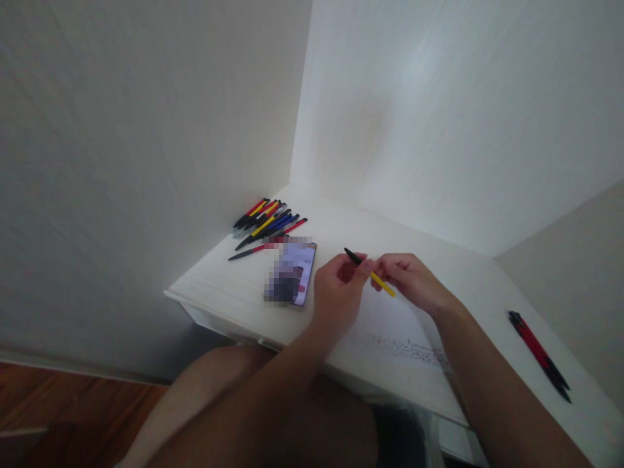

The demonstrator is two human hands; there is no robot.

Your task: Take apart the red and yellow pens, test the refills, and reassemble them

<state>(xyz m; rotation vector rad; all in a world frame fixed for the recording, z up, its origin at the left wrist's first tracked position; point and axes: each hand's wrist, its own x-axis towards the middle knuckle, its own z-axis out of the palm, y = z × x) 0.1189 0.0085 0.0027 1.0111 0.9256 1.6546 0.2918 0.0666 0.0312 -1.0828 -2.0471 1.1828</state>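
Observation:
A yellow pen with a black grip end [384, 285] is held between the thumb and fingers of my left hand [338, 289]. It slants, black end up and to the left, yellow end down to the right. Close beside it, my right hand [409, 279] is closed in a pinch, its fingertips near the pen's yellow barrel. Whatever those fingers hold, if anything, is too small to make out. Beneath both hands lies a white sheet of paper [385, 322] with lines of small dark marks near its lower edge.
Several pens [266, 221] in red, yellow, blue and black are heaped at the table's left back. A phone [295, 273] with its screen lit, partly blurred, lies left of my left hand. Two red and black pens [539, 354] lie far right. Walls [390, 130] enclose the white table [214, 279].

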